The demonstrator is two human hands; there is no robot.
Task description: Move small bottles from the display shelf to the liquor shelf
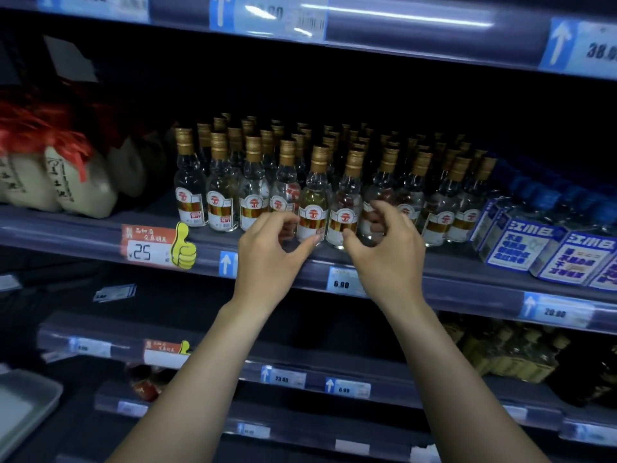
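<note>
Head view: your left hand (270, 248) is up at the liquor shelf (467, 279), fingers curled loosely, thumb tip touching the base of a small clear bottle (312, 205) in the front row; no firm grip visible. Your right hand (387, 245) is just beside it, fingers half-curled around the neighbouring small bottle (345, 208); whether they clamp it, cannot tell. Gold-capped bottles stand in rows behind. Blue-labelled packs (547, 252) sit to the right.
</note>
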